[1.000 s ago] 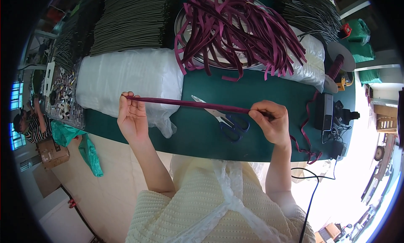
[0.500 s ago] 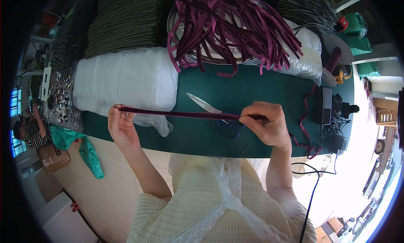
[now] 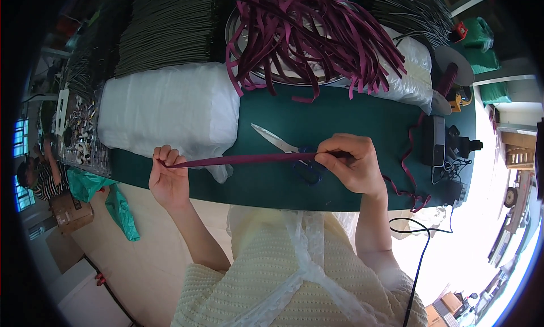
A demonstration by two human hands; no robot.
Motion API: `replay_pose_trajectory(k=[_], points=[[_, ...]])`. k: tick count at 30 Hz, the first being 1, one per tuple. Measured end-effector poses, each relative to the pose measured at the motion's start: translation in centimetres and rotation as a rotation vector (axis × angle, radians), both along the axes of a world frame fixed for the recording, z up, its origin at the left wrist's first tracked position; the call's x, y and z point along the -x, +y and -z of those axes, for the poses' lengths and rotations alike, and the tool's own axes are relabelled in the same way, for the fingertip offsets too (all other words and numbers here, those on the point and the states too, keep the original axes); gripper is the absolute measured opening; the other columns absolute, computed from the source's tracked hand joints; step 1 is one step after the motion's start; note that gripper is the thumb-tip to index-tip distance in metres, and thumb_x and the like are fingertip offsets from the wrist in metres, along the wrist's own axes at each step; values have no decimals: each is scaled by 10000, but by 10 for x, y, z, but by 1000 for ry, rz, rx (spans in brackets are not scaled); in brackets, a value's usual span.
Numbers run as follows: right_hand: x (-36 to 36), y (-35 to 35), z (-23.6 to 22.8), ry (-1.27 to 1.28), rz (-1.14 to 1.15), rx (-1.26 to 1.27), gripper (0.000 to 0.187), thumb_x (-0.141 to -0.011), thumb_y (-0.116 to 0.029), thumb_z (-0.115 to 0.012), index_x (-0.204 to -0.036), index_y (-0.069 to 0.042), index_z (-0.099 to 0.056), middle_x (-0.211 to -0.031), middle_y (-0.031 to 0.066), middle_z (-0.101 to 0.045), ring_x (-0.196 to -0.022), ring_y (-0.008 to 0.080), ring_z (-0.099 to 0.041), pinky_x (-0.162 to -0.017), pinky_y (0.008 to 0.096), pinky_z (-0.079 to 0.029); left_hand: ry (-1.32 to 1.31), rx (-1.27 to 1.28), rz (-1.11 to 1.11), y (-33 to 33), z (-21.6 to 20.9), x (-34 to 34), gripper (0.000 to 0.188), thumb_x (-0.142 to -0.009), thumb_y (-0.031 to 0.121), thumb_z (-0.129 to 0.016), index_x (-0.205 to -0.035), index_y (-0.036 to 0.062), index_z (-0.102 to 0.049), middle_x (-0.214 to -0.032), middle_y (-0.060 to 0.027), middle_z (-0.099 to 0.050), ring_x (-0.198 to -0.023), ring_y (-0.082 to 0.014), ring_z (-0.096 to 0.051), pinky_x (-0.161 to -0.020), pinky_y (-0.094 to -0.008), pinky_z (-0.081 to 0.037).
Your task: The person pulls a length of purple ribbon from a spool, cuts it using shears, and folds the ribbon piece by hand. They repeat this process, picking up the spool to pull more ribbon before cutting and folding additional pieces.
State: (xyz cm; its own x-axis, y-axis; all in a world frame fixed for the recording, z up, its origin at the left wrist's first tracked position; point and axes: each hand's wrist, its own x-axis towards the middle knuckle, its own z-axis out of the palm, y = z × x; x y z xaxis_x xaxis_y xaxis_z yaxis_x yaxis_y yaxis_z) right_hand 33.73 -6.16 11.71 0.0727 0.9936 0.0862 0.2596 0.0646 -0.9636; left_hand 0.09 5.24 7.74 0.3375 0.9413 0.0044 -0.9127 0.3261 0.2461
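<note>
Between my two hands a dark burgundy ribbon (image 3: 243, 159) is stretched above the front of the green table. My left hand (image 3: 169, 177) pinches its left end, palm turned up. The fingers of my right hand (image 3: 352, 164) close on the other part of the ribbon, and more of it trails from behind that hand over the table toward a spool (image 3: 449, 80) at the right. Beneath the ribbon lie scissors (image 3: 273, 137), their blades pointing up and left and their dark blue handles partly behind the ribbon and right hand.
A round metal tray (image 3: 231, 29) holds a heap of cut burgundy ribbon strips (image 3: 317, 38). White plastic-wrapped packs (image 3: 164, 109) flank it, with bundles of dark green stems (image 3: 170, 26) behind. At right sit a grey box device (image 3: 435, 140) and cables. Another person (image 3: 48, 177) is far left.
The stretched ribbon has turned to show its lighter face. My left hand has shifted slightly right and down, its fingers curling more; my right hand has drifted slightly left.
</note>
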Motion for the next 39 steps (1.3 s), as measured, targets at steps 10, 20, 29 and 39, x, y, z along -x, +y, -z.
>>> replay_pose_trajectory(k=[10,20,29,39], points=[[13,2,-4,-145,-192,-95,81,-705,9,-684,-769,-20,-644,-642,42,-569,-495,120,-502,-414,232,-368,1222,-692,-425,-26,-65,-90,422,-815,39,-502,-1224,-50,-449,-1134,-160,-553,-1097,-245,-507,-984,-368,-350],[1,-10,-15,-201,-134,-117,108,-677,-9,-697,-773,-33,-653,-624,38,-559,-501,135,-515,-418,251,-377,937,-847,586,-46,-39,-162,661,-751,0,-562,-1357,30,-299,-914,-91,-574,-856,-181,-574,-840,-307,-431],[-4,-8,-13,-208,-80,-147,94,-685,-18,-705,-758,-34,-649,-613,41,-546,-480,138,-491,-416,256,-354,1099,-827,767,-38,-40,-159,270,-811,74,-599,-1067,15,-535,-860,-72,-602,-774,-145,-578,-662,-261,-456],[-5,-11,-11,-78,-89,17,54,-750,-36,-668,-786,-20,-630,-700,49,-601,-556,144,-582,-459,250,-441,1270,-972,457,-46,-42,-161,73,-789,5,-586,-855,-27,-594,-739,-94,-606,-590,-143,-564,-531,-247,-433]])
